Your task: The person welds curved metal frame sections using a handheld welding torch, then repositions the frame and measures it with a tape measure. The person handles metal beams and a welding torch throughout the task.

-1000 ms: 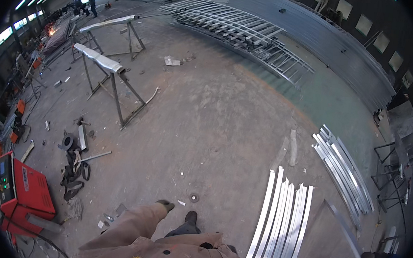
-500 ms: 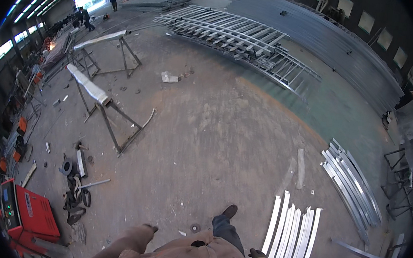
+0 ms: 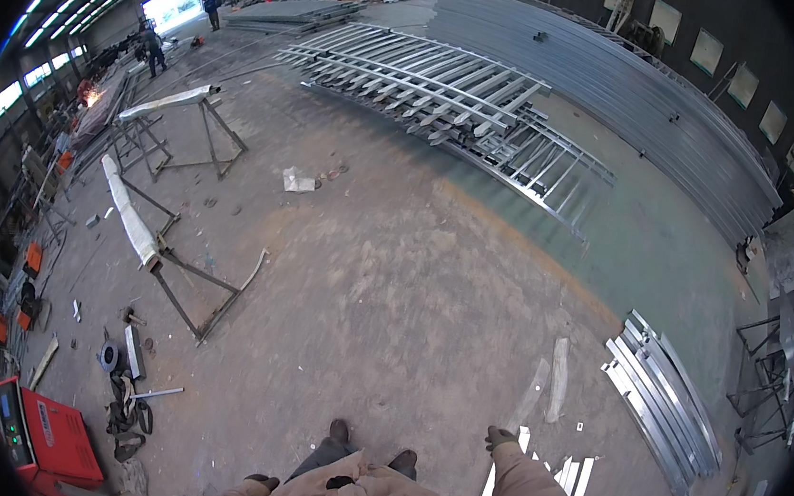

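Note:
My right hand point(image 3: 499, 438), in a dark glove, is raised out in front on the right with its thumb apart from loosely bent fingers. Nothing shows in it. In the picture it lies beside the upper ends of long silvery metal strips point(image 3: 581, 486) on the floor, and my sleeve covers part of them. My left hand point(image 3: 262, 480), also dark-gloved, hangs low by my jacket. Its fingers are too small and partly hidden to read, and no held thing shows.
Curved metal profiles point(image 3: 664, 403) lie right. A stack of metal railings point(image 3: 431, 89) is ahead, with long grey sheets point(image 3: 613, 87) behind. Wrapped beams rest on trestles point(image 3: 191, 300) at left. A red machine point(image 3: 63, 436) and straps point(image 3: 125, 413) lie lower left. A person point(image 3: 153, 52) stands far off.
I have stepped forward and both shoes now show. My right arm has swung forward and up, while my left has dropped back. The metal strips and trestles sit lower in view.

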The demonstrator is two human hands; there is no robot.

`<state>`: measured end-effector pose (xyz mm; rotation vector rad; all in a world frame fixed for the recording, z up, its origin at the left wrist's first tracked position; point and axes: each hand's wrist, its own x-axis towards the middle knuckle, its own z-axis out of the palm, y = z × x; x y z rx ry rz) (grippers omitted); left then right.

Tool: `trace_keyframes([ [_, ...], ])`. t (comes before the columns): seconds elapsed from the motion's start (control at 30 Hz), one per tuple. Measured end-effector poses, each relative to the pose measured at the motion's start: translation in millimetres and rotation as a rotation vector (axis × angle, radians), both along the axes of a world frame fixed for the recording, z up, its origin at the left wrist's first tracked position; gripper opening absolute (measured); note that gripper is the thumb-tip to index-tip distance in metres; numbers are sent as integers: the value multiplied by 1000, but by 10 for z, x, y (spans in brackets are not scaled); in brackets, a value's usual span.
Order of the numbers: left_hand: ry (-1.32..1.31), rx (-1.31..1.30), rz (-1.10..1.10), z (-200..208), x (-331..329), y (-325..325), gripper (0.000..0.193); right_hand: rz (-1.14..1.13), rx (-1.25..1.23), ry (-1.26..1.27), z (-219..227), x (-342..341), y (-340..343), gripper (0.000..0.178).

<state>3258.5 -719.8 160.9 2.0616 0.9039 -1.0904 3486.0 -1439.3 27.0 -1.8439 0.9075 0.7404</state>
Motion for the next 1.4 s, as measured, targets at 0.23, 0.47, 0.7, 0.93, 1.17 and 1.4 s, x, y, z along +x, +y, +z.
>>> trace_keyframes([
  [0.23,-185,-33,29,-241,2384,-53,73,-162,-19,-30,224,880,-18,59],
  [0.47,-75,21,-12,-785,4171,731,63,-307,-3,445,-203,586,713,57],
  [0.7,-198,-2,-62,-642,5865,811,56,-85,-9,163,-366,1126,1167,65],
  [0.93,-156,-80,117,-575,6094,314,54,-85,-131,-107,692,2276,1069,81],
  [1.17,-36,-190,-293,-550,5528,-602,58,-191,-61,115,428,1114,562,86],
  [1.4,-103,-134,-342,-77,5348,-759,62,58,0,325,-258,26,581,84],
])
